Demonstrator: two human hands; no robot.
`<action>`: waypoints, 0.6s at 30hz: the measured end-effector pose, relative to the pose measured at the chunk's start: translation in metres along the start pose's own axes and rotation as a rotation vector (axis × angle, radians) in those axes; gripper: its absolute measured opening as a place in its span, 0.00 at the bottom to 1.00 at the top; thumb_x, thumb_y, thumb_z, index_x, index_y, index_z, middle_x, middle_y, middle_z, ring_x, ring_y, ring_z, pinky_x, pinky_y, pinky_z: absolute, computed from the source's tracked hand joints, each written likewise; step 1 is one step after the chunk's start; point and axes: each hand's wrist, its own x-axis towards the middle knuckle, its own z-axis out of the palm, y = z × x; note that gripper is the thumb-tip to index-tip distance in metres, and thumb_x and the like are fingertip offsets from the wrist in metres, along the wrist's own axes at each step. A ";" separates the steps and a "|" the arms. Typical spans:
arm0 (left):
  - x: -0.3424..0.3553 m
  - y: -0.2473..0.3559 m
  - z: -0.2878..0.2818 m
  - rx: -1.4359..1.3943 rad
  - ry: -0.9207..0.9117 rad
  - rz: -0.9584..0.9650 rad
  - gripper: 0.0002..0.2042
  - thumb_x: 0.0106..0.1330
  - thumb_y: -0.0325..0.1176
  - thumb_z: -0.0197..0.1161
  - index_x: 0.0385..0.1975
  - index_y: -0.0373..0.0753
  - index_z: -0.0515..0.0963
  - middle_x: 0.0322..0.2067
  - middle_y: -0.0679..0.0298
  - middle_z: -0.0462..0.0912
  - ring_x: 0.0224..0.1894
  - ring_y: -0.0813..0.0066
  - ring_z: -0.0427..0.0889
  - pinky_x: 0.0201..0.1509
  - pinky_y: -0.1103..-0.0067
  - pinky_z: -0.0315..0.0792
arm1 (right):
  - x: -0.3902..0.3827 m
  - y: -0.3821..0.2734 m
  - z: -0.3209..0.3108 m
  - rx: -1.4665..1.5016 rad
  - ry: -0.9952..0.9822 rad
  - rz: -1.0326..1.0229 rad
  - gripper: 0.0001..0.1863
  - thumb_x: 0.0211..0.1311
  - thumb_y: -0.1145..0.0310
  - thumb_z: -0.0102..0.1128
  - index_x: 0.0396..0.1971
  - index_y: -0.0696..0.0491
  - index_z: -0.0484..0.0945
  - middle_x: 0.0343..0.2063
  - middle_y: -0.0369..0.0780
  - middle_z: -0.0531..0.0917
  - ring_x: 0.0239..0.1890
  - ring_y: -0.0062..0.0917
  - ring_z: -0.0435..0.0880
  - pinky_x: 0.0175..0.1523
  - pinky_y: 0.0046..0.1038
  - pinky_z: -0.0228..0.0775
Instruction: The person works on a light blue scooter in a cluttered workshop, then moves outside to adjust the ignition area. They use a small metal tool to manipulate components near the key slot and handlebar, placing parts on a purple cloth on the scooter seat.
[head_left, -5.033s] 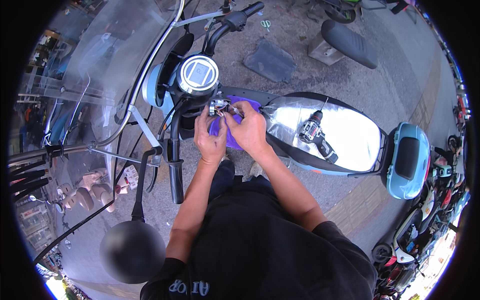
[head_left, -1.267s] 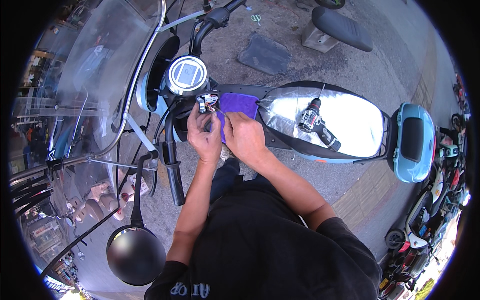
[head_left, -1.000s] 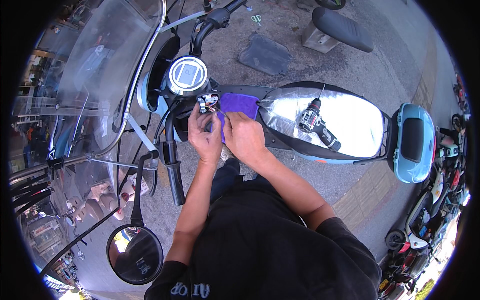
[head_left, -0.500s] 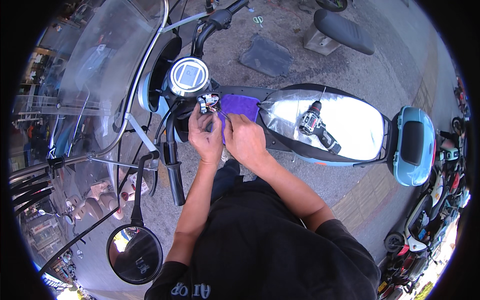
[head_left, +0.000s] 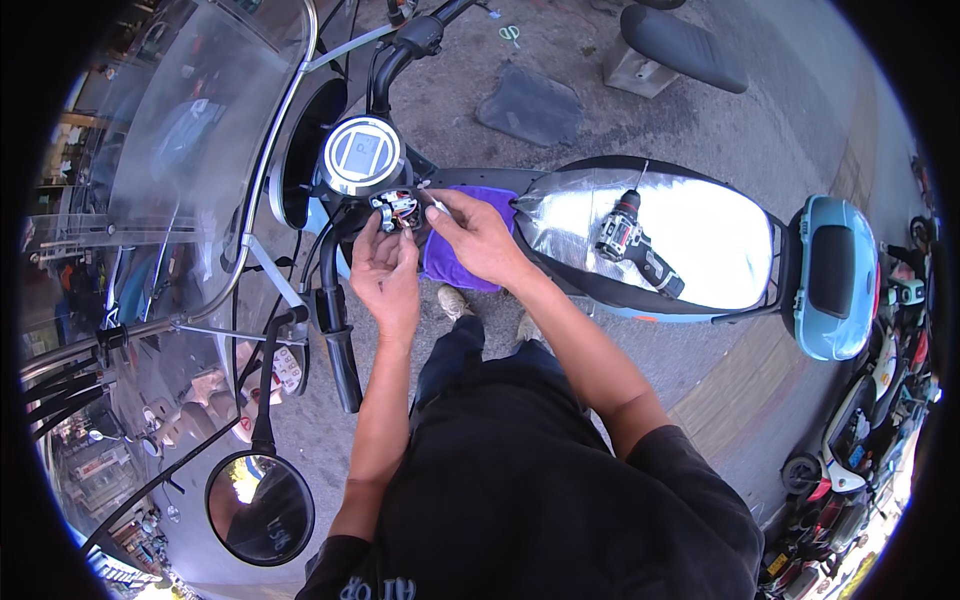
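A small silvery part with coloured wires (head_left: 400, 207) is pinched at the fingertips of my left hand (head_left: 385, 272), just below the scooter's round display (head_left: 362, 154). My right hand (head_left: 478, 236) is closed close beside it, thumb and fingers round a slim pale object (head_left: 437, 204) angled toward the wires. That object's kind is too small to make out. Beneath my right hand a purple cloth (head_left: 462, 262) lies over the scooter's floor area. The black left handlebar grip (head_left: 343, 368) is nearest my left wrist.
A cordless drill (head_left: 632, 240) rests on the silver-covered seat (head_left: 715, 225), bit pointing away. Behind it sits a light blue top box (head_left: 832, 285). A clear windshield (head_left: 200, 120) and a round mirror (head_left: 260, 507) stand on the left. Scissors (head_left: 509, 36), a dark mat (head_left: 530, 105) and a detached seat (head_left: 683, 47) lie beyond.
Both hands and the wired part have shifted slightly left in view. My right hand has risen and turned, bringing its fingertips beside the part and uncovering more of the cloth's lower edge.
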 end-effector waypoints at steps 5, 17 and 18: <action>0.003 0.005 -0.002 0.042 -0.003 -0.028 0.23 0.71 0.14 0.62 0.65 0.22 0.67 0.49 0.52 0.83 0.48 0.74 0.87 0.53 0.81 0.81 | 0.010 -0.001 -0.004 0.151 -0.138 0.134 0.19 0.77 0.64 0.62 0.57 0.61 0.83 0.39 0.36 0.89 0.36 0.16 0.83 0.45 0.25 0.74; 0.003 0.010 0.001 0.102 0.024 -0.061 0.23 0.71 0.16 0.63 0.64 0.22 0.67 0.47 0.53 0.84 0.46 0.77 0.86 0.48 0.85 0.80 | 0.027 -0.023 -0.003 0.026 -0.161 0.156 0.28 0.74 0.47 0.64 0.48 0.62 0.87 0.35 0.42 0.91 0.36 0.22 0.90 0.45 0.28 0.79; 0.003 0.011 0.002 0.099 0.028 -0.059 0.23 0.71 0.16 0.64 0.64 0.22 0.67 0.47 0.53 0.84 0.46 0.77 0.86 0.47 0.85 0.80 | 0.028 -0.025 -0.003 0.011 -0.155 0.170 0.29 0.74 0.46 0.64 0.48 0.62 0.87 0.34 0.43 0.91 0.36 0.23 0.91 0.45 0.28 0.79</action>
